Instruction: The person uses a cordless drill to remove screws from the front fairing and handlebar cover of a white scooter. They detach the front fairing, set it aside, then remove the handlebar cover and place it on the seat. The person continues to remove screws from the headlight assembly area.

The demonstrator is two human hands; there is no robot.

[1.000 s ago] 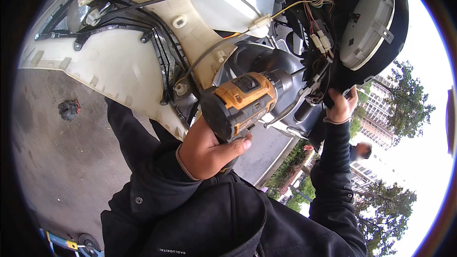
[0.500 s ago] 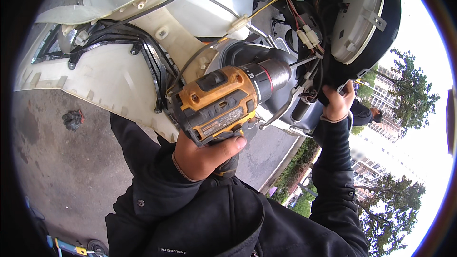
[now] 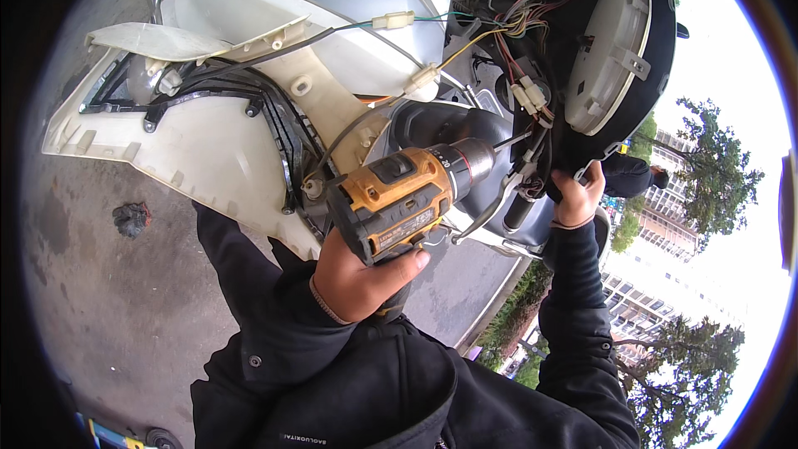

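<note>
My left hand (image 3: 359, 283) is wrapped round the grip of a yellow-and-black cordless drill (image 3: 399, 199), thumb along its near side. The drill's long thin bit (image 3: 513, 140) points up and right, its tip close to the cables beside the handlebar; whether it touches anything I cannot tell. Pinched between the thumb and fingers of my right hand (image 3: 576, 199) is the lower edge of a black front cover (image 3: 661, 58). A white oval lamp housing (image 3: 611, 54) sits inside that cover. White wire connectors (image 3: 529, 96) and loose coloured wires hang left of it.
A detached white body panel (image 3: 191, 150) with a black-framed lamp spreads across the left. A brake lever (image 3: 490, 212) juts out below the drill's chuck. Dark crumpled gloves (image 3: 131, 219) lie on the pavement. Another person (image 3: 628, 176) is in the background, near trees and buildings.
The view has shifted, so the scooter parts sit lower in the picture. The drill has come along, its bit tip now slightly farther left and lower. Both hands keep their holds.
</note>
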